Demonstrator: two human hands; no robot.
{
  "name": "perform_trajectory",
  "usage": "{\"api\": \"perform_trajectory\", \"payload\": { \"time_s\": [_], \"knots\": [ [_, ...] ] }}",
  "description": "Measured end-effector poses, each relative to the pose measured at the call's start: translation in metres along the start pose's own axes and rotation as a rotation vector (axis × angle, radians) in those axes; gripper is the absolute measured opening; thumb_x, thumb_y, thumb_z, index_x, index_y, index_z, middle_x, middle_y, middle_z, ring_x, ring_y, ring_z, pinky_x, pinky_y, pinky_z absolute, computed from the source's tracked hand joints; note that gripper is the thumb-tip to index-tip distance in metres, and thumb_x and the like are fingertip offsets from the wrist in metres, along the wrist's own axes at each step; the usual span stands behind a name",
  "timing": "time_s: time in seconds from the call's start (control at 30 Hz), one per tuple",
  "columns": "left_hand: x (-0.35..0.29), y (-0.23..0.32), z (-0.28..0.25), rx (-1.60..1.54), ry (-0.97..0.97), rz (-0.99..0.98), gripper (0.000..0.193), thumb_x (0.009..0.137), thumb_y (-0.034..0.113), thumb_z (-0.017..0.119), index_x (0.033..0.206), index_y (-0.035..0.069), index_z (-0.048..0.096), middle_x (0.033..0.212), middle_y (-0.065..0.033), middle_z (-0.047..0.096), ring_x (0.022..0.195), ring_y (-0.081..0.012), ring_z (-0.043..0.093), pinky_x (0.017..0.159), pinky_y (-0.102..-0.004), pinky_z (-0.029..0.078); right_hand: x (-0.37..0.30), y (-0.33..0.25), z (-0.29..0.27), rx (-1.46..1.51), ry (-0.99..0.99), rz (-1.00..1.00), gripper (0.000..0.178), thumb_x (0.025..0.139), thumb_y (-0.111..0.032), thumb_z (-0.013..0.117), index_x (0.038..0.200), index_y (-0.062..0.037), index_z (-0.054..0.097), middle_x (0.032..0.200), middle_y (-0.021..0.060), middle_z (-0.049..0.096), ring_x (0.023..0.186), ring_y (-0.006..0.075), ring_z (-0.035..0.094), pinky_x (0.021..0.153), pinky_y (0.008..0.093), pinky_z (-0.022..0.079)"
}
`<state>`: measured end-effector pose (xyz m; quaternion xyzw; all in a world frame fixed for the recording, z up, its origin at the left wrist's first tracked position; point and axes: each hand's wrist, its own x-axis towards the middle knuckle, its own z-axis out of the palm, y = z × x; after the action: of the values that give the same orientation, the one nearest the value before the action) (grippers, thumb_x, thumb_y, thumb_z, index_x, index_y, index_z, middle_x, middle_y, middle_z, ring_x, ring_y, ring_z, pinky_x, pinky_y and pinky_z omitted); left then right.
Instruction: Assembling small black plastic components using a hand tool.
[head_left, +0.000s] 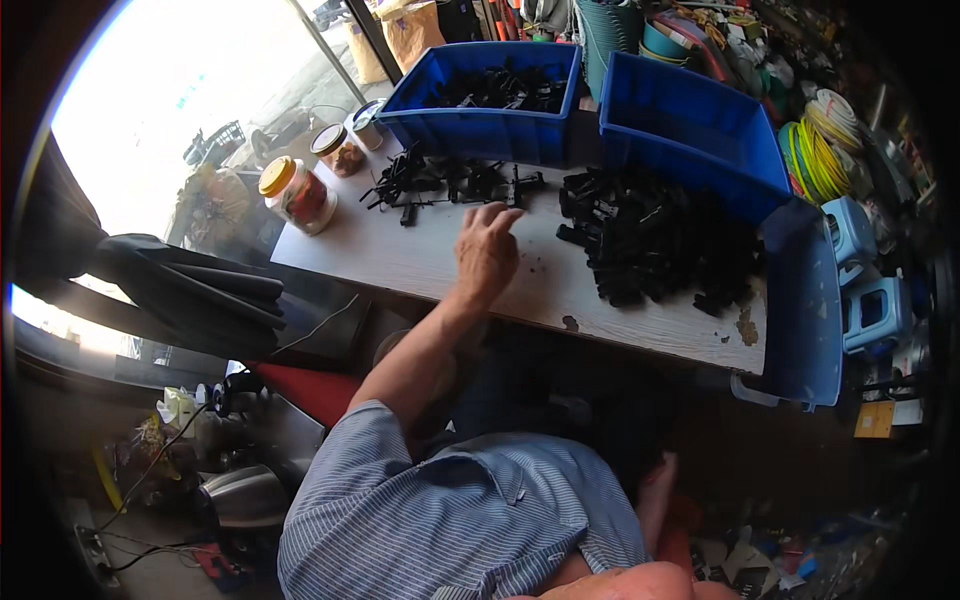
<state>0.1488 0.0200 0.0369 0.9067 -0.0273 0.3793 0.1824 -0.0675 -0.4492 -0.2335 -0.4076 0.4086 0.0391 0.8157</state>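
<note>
My left hand (488,250) reaches over the white tabletop (400,247), its fingers slightly bent and apart, with nothing visible in them. Just beyond the fingertips lies a loose row of small black plastic parts (470,183). To the right of this hand is a big heap of black parts (640,235), piled up and too dark to tell singly. What seems to be my right hand (657,485) is low beside my striped shirt, off the table; its fingers cannot be made out.
A blue crate (480,127) holding black parts stands at the back, with another blue crate (690,130) to its right. Jars, one a yellow-lidded jar (300,197), line the left end. A lighter blue bin (806,330) adjoins the right edge, near blue stools (878,315).
</note>
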Motion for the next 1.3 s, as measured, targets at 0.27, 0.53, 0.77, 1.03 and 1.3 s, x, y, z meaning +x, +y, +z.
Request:
{"api": "perform_trajectory", "payload": {
  "time_s": [0.27,0.53,0.77,1.03,1.3],
  "knots": [
    [-0.004,-0.068,-0.009,0.053,-0.249,0.142,0.036,0.076,0.006,0.061,0.112,0.008,0.064,0.120,-0.0108,0.060,0.110,-0.0335,0.055,0.090,-0.0443,0.047,-0.035,-0.035,0.058,-0.197,0.240,-0.046,0.022,0.084,-0.034,0.062,0.080,-0.0154,0.052,0.066,0.0028,0.052,0.063,0.0199,0.053,0.060,0.0403,0.044],
    [-0.019,-0.044,-0.025,-0.062,-0.322,0.122,0.034,0.075,0.005,0.064,0.108,0.005,0.063,0.117,-0.0127,0.060,0.108,-0.0339,0.057,0.090,-0.0425,0.050,-0.075,-0.053,0.086,-0.262,0.209,-0.020,0.027,0.085,-0.031,0.062,0.101,-0.0121,0.053,0.068,0.0036,0.054,0.063,0.0196,0.054,0.062,0.0356,0.044],
    [-0.021,-0.058,-0.012,-0.062,-0.230,-0.033,0.024,0.076,0.003,0.064,0.100,0.004,0.060,0.118,-0.0140,0.060,0.105,-0.0358,0.058,0.087,-0.0438,0.050,-0.085,-0.059,0.101,-0.289,0.266,-0.125,0.020,0.082,-0.034,0.060,0.079,-0.0156,0.050,0.060,0.0030,0.050,0.059,0.0227,0.054,0.063,0.0447,0.044],
    [-0.022,-0.070,-0.019,-0.040,0.034,-0.107,0.030,0.076,-0.002,0.061,0.104,0.006,0.059,0.115,-0.0154,0.061,0.103,-0.0372,0.060,0.086,-0.0456,0.050,-0.099,-0.070,0.115,-0.326,0.171,-0.147,0.019,0.084,-0.030,0.057,0.077,-0.0139,0.050,0.060,0.0028,0.047,0.059,0.0221,0.053,0.072,0.0543,0.052],
    [-0.041,-0.037,-0.053,-0.956,-0.041,-0.696,0.029,0.084,0.000,0.068,0.113,0.003,0.063,0.099,-0.0072,0.066,0.086,-0.0146,0.063,0.076,-0.0291,0.051,-0.128,-0.075,0.159,-0.204,-0.142,-0.177,0.016,0.088,-0.025,0.057,0.080,-0.0130,0.051,0.059,0.0018,0.044,0.056,0.0178,0.050,0.067,0.0523,0.058]
  ]
}}
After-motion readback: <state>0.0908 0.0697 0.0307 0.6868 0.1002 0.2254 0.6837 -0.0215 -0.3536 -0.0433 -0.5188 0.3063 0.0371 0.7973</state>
